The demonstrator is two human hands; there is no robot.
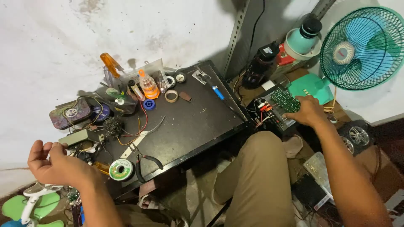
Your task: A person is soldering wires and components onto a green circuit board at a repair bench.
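Observation:
My left hand point(52, 164) hovers at the left end of a dark work board point(193, 122), its fingers curled round a thin light wire or small part beside a grey box point(80, 136) and tangled wires. My right hand point(309, 111) reaches to the right of the board and rests on a green circuit board point(284, 100) that sits on a black device with coloured wires point(265, 110). Whether the right hand grips the circuit board or only touches it is unclear. My bent knee in tan trousers point(259, 176) lies between the two arms.
On the board lie a solder spool point(120, 170), black-handled pliers point(147, 162), a wire sponge point(112, 125), tape rolls point(171, 96), an orange bottle point(148, 85) and a blue-handled tool point(217, 92). A teal fan point(364, 47) stands at the right, and a toy-car wheel point(358, 135) lies below it.

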